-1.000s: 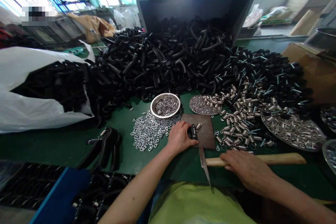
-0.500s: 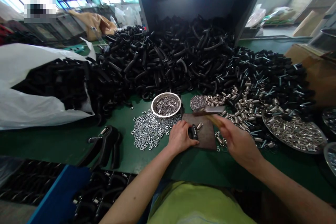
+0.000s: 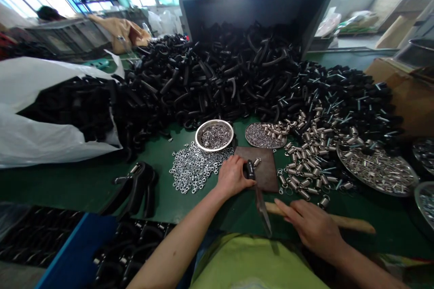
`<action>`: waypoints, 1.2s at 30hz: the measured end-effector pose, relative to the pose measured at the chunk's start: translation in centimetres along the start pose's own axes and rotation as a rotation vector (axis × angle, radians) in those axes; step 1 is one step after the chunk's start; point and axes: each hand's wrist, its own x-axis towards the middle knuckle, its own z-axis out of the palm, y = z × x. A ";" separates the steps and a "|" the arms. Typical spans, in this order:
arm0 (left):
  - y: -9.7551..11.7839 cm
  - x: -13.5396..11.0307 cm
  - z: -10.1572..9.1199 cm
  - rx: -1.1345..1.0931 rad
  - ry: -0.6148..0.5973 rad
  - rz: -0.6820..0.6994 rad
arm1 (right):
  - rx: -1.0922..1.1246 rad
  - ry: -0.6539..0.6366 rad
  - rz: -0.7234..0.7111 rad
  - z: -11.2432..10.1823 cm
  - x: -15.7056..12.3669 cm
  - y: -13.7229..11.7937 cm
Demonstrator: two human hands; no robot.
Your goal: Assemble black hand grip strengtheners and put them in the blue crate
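My left hand (image 3: 233,175) is closed around a small black part (image 3: 250,170), pressing it on a dark metal plate (image 3: 266,167). A coil spring (image 3: 257,162) lies on the plate right beside that part. My right hand (image 3: 315,226) grips a hammer by its wooden handle (image 3: 352,223), low over the table's near edge. The hammer head (image 3: 263,212) is just below the plate's front edge and looks blurred. Loose springs (image 3: 303,176) lie to the right of the plate. Metal nuts (image 3: 193,169) are heaped to the left of my left hand.
A steel bowl (image 3: 214,136) of small metal parts sits behind the plate, beside a shallow dish (image 3: 259,135). Black curved handles (image 3: 217,76) pile up across the back, spilling from a grey bin (image 3: 257,6). At right is a tray (image 3: 376,169) of metal pins. Black assemblies (image 3: 135,189) lie at left.
My right hand has moved the hammer from above the plate down towards me, its head swinging to the near side. My left hand and the black part have stayed in place.
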 end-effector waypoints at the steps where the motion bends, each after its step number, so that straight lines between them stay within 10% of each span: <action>1: 0.0 0.0 0.0 -0.001 -0.008 -0.005 | -0.026 -0.020 -0.032 0.3 -0.6 -0.2; 5: -0.1 0.1 -0.1 -0.012 -0.030 0.004 | -0.024 -0.001 -0.042 1.8 0.2 0.4; 16: 0.5 -0.4 -0.5 0.001 0.041 0.024 | -0.014 0.091 -0.057 3.6 13.4 4.5; 21: 2.4 -1.0 -0.4 -0.237 0.311 -0.190 | 0.406 0.136 0.319 2.1 14.5 2.2; 25: 3.0 -0.4 -1.2 -0.421 0.280 -0.024 | 0.705 0.174 0.434 0.7 14.5 0.9; 29: -1.4 2.4 -5.4 -0.226 0.183 0.051 | 0.552 0.056 0.479 0.3 14.0 2.5; 36: -17.3 4.6 -16.4 0.511 0.317 -0.725 | 0.108 -0.278 0.433 2.1 13.3 4.0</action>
